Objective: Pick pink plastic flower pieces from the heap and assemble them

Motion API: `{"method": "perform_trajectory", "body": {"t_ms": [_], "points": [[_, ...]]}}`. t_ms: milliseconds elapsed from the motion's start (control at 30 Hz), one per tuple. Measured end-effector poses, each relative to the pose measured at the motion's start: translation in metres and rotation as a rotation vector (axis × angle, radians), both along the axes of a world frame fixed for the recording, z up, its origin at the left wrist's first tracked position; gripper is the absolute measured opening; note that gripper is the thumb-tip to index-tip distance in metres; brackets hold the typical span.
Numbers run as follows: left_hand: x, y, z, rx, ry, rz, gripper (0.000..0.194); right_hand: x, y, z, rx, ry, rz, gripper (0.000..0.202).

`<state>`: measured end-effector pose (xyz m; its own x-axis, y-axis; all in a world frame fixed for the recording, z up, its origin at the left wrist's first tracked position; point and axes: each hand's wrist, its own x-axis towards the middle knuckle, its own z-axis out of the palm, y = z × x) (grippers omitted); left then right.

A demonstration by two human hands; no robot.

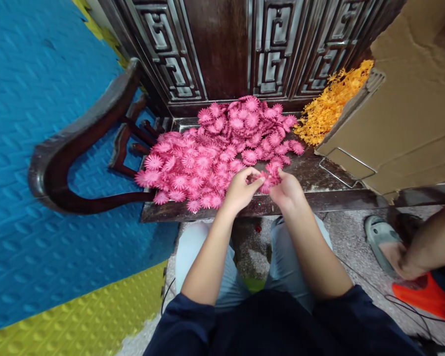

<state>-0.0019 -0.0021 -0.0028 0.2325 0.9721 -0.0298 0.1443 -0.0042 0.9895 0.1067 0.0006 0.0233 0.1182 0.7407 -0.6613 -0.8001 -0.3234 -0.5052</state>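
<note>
Left hand and right hand met at the front edge of the dark worn wooden bench seat, both pinching small pink plastic daisy-shaped flower heads between fingertips. Best done with light grip near the centres, petals being thin, ribbed and bendy (judgement). Behind lay the big heap of pink flower heads; spiky orange plastic sprigs beside a brown cardboard box.

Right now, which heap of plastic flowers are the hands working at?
The pink flower heap; left hand and right hand pinch pieces at its edge. The orange heap lies untouched.
</note>
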Motion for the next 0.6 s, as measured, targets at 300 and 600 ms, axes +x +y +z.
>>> {"method": "perform_trajectory", "body": {"t_ms": [300, 600], "points": [[-0.029, 0.022, 0.000, -0.019, -0.367, 0.805, 0.013, 0.009, -0.003, -0.002, -0.058, 0.004, -0.077, 0.035], [-0.037, 0.022, 0.002, 0.037, -0.279, 1.131, 0.031, -0.002, -0.012, -0.003, 0.170, -0.111, 0.035, 0.019]]}}
